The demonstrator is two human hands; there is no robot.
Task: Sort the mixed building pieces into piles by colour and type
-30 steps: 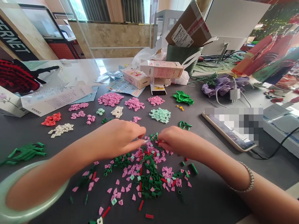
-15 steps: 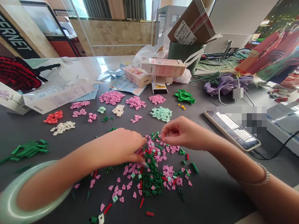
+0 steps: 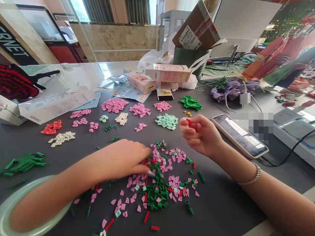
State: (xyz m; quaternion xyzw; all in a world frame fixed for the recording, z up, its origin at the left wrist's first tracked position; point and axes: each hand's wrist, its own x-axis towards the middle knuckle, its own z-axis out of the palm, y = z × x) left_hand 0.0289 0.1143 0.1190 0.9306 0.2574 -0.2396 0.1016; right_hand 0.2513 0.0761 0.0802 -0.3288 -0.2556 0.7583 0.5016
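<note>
My right hand [image 3: 200, 135] is raised over the table with its fingers pinched on a small red building-block piece [image 3: 188, 122]. My left hand [image 3: 134, 158], under a pale green bangle, rests at the left side of a mixed heap of toy bricks. Its thumb and index finger are apart at the heap; the other fingers are partly hidden. Spread through the heap are green tube pieces [image 3: 157, 193], pink wedge pieces [image 3: 174, 180] and red rods [image 3: 155, 228]. A sorted pile of mint pieces [image 3: 167, 121] lies just beyond, left of my right hand.
Sorted piles stand farther back: pink pieces [image 3: 114, 105], white pieces [image 3: 61, 139], coral pieces [image 3: 51, 127] and green leaf pieces [image 3: 191, 103]. A phone [image 3: 240, 136] lies on the right. Behind are boxes [image 3: 168, 72], purple flowers [image 3: 219, 94] and a green bin [image 3: 189, 60].
My right hand has lifted from the heap's far edge, up and to the right, carrying the red piece. My left hand stays at the heap. The view has shifted slightly.
</note>
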